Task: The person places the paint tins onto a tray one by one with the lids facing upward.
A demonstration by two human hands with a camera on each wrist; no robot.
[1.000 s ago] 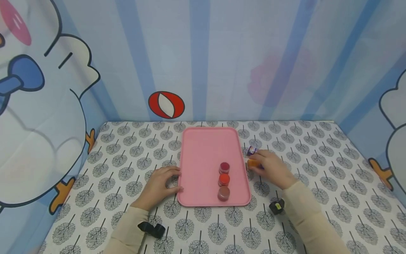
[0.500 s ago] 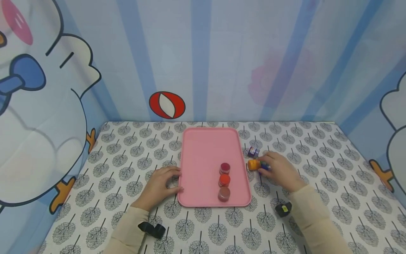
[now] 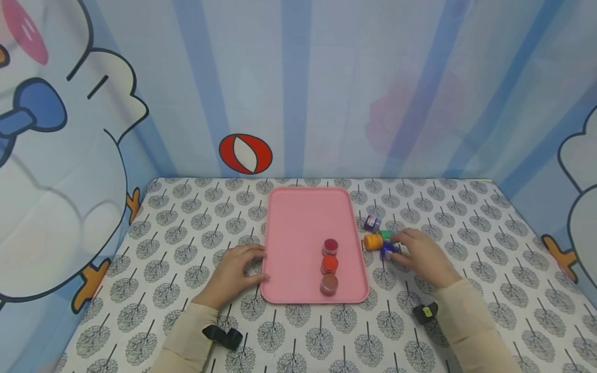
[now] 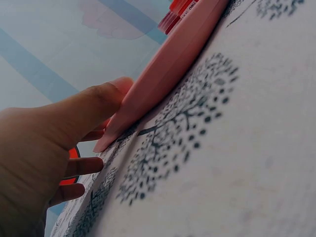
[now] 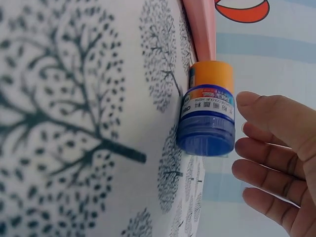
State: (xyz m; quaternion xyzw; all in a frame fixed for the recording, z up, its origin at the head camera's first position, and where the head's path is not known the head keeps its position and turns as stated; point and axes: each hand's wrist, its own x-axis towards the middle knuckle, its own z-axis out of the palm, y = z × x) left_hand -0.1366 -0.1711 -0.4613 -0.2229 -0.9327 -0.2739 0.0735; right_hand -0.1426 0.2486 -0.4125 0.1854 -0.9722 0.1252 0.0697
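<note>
My left hand [image 3: 237, 272] touches the left edge of the pink tray [image 3: 298, 217] with thumb and fingertips; the left wrist view has the thumb [image 4: 106, 96] against the tray's outer wall. Inside the tray, three small paint jars make a column: dark red [image 3: 330, 245], bright red [image 3: 329, 264] and brownish red [image 3: 328, 284]. To the right of the tray, my right hand [image 3: 422, 255] is held beside a blue paint jar [image 5: 207, 121], thumb and fingers spread around nothing. Close by lie an orange jar [image 3: 372, 241], a green one [image 3: 386, 235] and a purple one [image 3: 372, 223].
A tree-patterned cloth [image 3: 186, 254] covers the table. Behind it hangs a blue striped curtain [image 3: 326, 93] with cartoon prints. Each wrist wears a black camera strap, such as the left strap [image 3: 223, 336].
My right hand has drawn back to the right from the orange jar, uncovering the orange, blue and green jars. The left hand and the tray stay where they were.
</note>
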